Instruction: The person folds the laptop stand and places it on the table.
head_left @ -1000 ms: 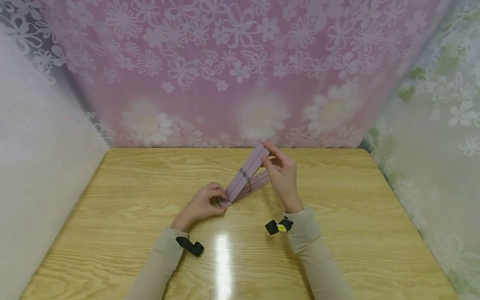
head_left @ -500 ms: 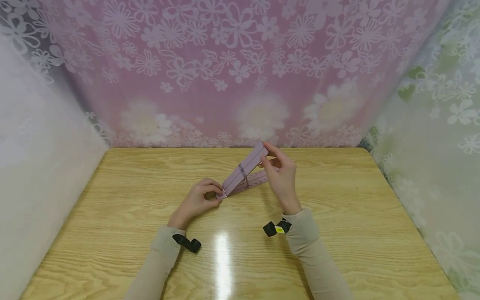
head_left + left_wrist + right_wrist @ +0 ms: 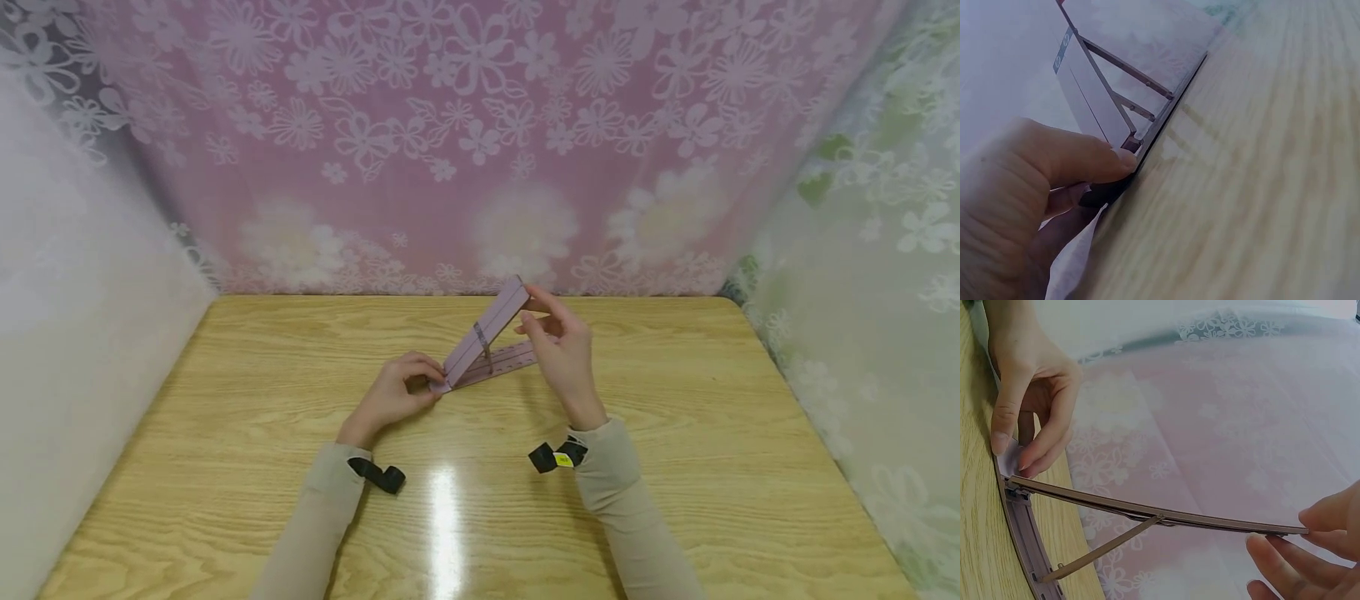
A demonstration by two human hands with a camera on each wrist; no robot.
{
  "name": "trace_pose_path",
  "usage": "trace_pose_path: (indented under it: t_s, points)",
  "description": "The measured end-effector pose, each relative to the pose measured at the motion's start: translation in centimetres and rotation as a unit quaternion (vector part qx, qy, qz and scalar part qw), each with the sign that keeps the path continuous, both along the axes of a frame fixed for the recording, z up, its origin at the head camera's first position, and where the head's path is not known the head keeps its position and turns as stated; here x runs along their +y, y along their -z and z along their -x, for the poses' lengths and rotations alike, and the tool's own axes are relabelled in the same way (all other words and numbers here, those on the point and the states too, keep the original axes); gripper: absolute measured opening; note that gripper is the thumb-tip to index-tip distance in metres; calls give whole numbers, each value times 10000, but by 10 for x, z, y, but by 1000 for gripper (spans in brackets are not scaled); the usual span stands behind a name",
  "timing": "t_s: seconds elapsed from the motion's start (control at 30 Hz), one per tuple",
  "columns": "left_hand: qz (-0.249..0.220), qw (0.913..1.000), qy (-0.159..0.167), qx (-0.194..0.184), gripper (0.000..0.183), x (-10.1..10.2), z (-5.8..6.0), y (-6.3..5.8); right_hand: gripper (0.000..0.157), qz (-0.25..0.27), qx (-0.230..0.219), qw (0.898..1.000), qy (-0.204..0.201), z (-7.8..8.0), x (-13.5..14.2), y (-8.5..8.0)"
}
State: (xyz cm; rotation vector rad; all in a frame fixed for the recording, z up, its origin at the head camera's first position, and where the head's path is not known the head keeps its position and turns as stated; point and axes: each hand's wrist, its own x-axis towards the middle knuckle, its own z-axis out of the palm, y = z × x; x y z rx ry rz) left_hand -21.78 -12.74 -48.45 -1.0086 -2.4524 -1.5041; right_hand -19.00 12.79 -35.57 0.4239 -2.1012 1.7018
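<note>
A mauve folding stand (image 3: 488, 322) is raised in a wedge, its slotted base strip (image 3: 506, 359) low over the wooden table. The hinged panel tilts up to the right. A thin support arm (image 3: 1110, 549) runs from the panel's underside to the base, visible in the right wrist view. My left hand (image 3: 397, 387) pinches the hinge end between thumb and fingers; in the left wrist view the thumb (image 3: 1094, 156) presses on it. At the panel's raised end, my right hand (image 3: 564, 354) holds the edge with its fingertips, one above and others below in the right wrist view.
The wood-grain table (image 3: 262, 350) lies beneath both hands. A pink floral curtain (image 3: 420, 167) hangs along the back, with pale cloth (image 3: 870, 333) on the right side. Black camera mounts (image 3: 378, 475) sit on both wrists.
The stand and my left hand have moved slightly away and left. The panel's raised end has risen a little, opening the wedge wider. My right hand has barely moved.
</note>
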Motion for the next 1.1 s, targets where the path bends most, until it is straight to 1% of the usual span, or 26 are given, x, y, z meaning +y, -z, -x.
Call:
trace_pose_path:
  t_s: [0.07, 0.13, 0.17, 0.27, 0.33, 0.43, 0.5, 0.53, 0.57, 0.77, 0.83, 0.9, 0.97, 1.03, 1.1]
  points:
    - [45, 10000, -21, -87, 18, -2, 5, 6, 35, 23, 9, 10000, -25, 0, 0, 0]
    - [82, 9999, -80, -45, 19, -4, 11, 13, 35, 73, 38, 9999, -59, 0, 1, 0]
    - [121, 9998, -131, -70, 20, -4, 12, 12, 35, 87, 49, 9999, -84, 0, 1, 0]
    - [-7, 9999, -146, -2, 22, -2, 12, 3, 36, 90, 24, 9999, -142, 0, 1, -1]
    - [-62, 9999, -118, 58, 22, -1, 9, -5, 37, 47, -23, 9999, -164, -1, 0, -1]
    - [-145, 9999, -25, 28, 22, 0, 5, -16, 40, -97, -70, 9996, -238, -1, 0, -2]
    - [-141, 9999, 8, 29, 22, 0, 5, -17, 43, -208, -101, 9992, -315, -1, 0, -2]
    - [-151, 9999, 11, 30, 22, 1, 5, -16, 44, -253, -131, 9989, -377, 0, 0, -3]
    - [-168, 9999, 3, 32, 22, 1, 6, -13, 46, -286, -169, 9985, -446, 0, -1, -2]
    - [-179, 9998, -81, 57, 25, -1, 20, 14, 54, -138, -561, 9956, -733, 5, -1, 0]
    - [-165, 9998, -47, 70, 25, -2, 22, 18, 54, -71, -592, 9952, -778, 6, -1, 1]
    - [-159, 9998, 22, 106, 22, -3, 24, 20, 54, -60, -539, 9953, -798, 5, -1, 0]
    - [-161, 9998, 58, 57, 21, -3, 25, 19, 53, -53, -472, 9956, -808, 4, -2, -1]
    - [-186, 9998, 70, 50, 20, -4, 24, 16, 52, -79, -436, 9960, -777, 3, -2, -2]
    - [-237, 9997, 80, 60, 19, -4, 21, 10, 51, -111, -429, 9963, -736, 1, -3, -4]
